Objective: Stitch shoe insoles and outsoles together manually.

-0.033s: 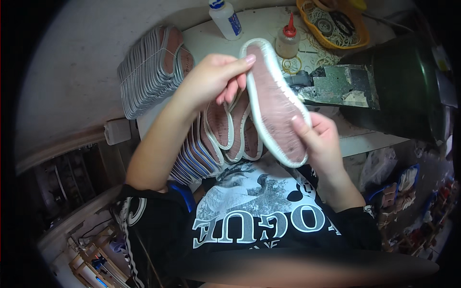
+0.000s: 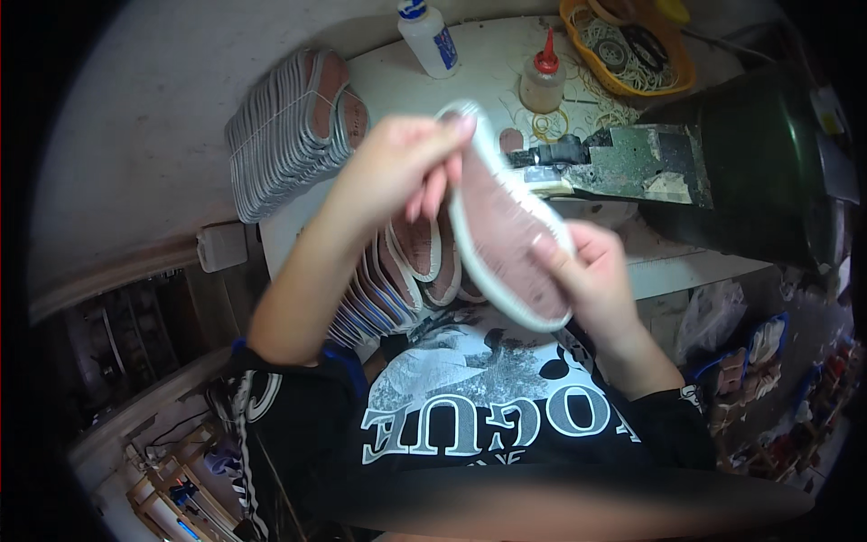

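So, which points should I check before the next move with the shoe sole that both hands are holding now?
1. Left hand grips the toe end of the shoe sole: ok.
2. Right hand supports the heel end: ok.
3. Sole is lifted free of the fanned row of soles below it: ok.
4. Bound stack of soles stands undisturbed at the left of the table: ok.
5. Glue bottle with red tip is upright and capped: ok.
6. Glue on the sole's pink face: cannot tell, the picture is blurred.
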Motion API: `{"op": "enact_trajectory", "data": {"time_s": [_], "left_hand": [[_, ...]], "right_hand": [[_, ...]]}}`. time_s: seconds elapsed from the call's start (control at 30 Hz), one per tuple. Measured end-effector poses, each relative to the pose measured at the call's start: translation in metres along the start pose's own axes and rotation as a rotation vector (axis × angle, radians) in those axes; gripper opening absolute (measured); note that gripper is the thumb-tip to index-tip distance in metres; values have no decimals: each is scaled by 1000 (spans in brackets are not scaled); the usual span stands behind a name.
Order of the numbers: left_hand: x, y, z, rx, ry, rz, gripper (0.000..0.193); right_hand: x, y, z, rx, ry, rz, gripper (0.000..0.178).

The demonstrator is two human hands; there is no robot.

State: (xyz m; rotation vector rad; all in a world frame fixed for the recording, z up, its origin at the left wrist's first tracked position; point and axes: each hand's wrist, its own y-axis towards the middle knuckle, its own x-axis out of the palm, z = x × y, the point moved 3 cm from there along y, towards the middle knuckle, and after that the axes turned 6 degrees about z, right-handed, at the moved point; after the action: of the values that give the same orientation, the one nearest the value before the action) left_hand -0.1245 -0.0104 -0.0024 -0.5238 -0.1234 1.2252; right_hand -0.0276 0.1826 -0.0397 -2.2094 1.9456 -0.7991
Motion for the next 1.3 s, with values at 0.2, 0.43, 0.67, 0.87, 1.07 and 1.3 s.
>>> {"op": "enact_trajectory", "data": {"time_s": [0.2,0.43,0.67,0.87,1.07,1.3], "left_hand": [[-59,-115,-52,455,-62,731,33],[-127,-134,-295,-177,455,1028,49],[-147,-136,-282,-300,-112,923,72],[-160,-143,-260,-440,460,853,82],[-151,-138,-186,-372,898,994,80],[-56,-110,-79,413,-297,443,76]], "right_hand": [[24,22,31,-76,-676,-174,44],[12,-2,27,-162,-1262,-494,51],[21,-13,32,-141,-1100,-607,40],[8,-18,31,-208,-940,-527,31],[3,-19,22,-159,-904,-521,34],[21,-10,17,30,33,-539,32]]}}
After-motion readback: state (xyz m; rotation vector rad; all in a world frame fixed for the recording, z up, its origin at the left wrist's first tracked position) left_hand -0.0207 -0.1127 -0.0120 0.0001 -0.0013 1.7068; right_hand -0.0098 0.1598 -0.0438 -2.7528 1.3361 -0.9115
